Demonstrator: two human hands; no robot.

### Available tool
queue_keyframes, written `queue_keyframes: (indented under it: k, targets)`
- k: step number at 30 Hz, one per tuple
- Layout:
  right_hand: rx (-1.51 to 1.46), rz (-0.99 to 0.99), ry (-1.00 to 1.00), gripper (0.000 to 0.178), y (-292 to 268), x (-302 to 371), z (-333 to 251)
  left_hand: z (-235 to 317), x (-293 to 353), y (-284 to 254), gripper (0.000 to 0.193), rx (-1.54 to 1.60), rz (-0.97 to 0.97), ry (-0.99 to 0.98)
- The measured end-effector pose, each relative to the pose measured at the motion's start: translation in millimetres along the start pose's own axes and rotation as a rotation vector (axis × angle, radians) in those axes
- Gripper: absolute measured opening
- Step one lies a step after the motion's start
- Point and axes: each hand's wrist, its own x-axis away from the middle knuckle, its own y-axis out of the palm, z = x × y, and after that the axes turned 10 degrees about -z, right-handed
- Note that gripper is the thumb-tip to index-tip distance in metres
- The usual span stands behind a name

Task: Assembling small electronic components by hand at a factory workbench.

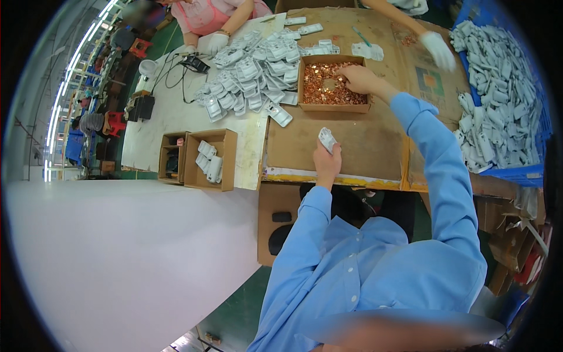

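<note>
My left hand (327, 163) is closed round a white plastic housing (326, 139), held just above the near part of the cardboard-covered table. Farther away, my right hand (359, 79) reaches over the right wall of a shallow cardboard box (335, 108) full of small copper-coloured metal pieces (316, 79). Its fingers are drawn together at the pieces, and whatever they grip is too small to make out. Left of that box lies a large heap of similar white housings (252, 73), and one loose housing (279, 114) rests at its near edge.
A blue crate (516, 173) of grey-white parts stands at the right. Small cardboard boxes (229, 161) sit at the left, one holding several housings. Across the table are a co-worker's gloved hand (217, 43) and another gloved hand (438, 51). A black device (194, 63) trails cables.
</note>
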Motion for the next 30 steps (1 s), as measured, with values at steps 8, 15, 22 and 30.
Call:
queue_keyframes:
  k: [8, 15, 22, 30]
  targets:
    - [-0.267, 0.277, -0.072, 0.016, 6, 13, 5, 10, 0, 1, 0.043, -0.07, -0.005, -0.004]
    - [-1.014, 0.358, -0.1, 0.007, 25, 50, -32, 6, 4, 2, 0.038, 0.016, -0.024, -0.017]
    - [-1.655, 0.287, 0.113, 0.017, 56, 118, -52, 6, 2, 2, 0.035, 0.029, -0.007, 0.017]
    - [-2.09, 0.385, 0.32, 0.016, 80, 205, -54, -9, -5, 6, 0.041, 0.126, -0.069, 0.086]
